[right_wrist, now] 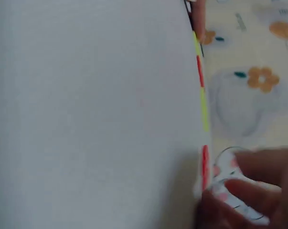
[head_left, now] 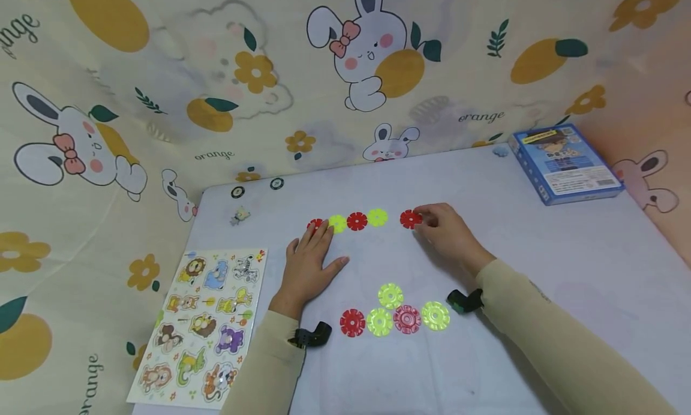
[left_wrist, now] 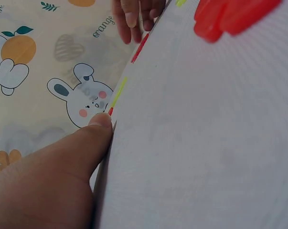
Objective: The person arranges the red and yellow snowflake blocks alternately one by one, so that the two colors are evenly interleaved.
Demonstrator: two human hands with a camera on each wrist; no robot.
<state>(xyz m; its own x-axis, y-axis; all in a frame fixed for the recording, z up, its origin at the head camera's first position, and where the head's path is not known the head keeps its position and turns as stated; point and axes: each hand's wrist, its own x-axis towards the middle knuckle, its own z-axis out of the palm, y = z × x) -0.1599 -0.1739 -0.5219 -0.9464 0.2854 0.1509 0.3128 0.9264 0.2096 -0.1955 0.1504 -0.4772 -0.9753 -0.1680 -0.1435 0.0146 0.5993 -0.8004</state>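
Four notched plastic discs form a row in the head view: a partly covered red disc (head_left: 314, 224), a yellow-green disc (head_left: 338, 224), another red disc (head_left: 357, 221) and a second yellow-green disc (head_left: 378, 217). My left hand (head_left: 309, 268) lies with extended fingers, its fingertips over the row's left end. Past a gap on the right lies a separate red disc (head_left: 409, 219). Beside its right edge is my right hand (head_left: 450, 235), fingers bent; in the right wrist view the thumb is close to the disc (right_wrist: 205, 167) while other fingertips (right_wrist: 241, 164) are apart from it.
Nearer me lie more discs, including a red one (head_left: 352, 322) and several yellow-green ones (head_left: 435, 316). An animal sticker board (head_left: 202, 328) is at left. Two round black-rimmed pieces (head_left: 277, 183) and a small figure (head_left: 240, 215) sit behind it. A blue box (head_left: 567, 163) stands back right.
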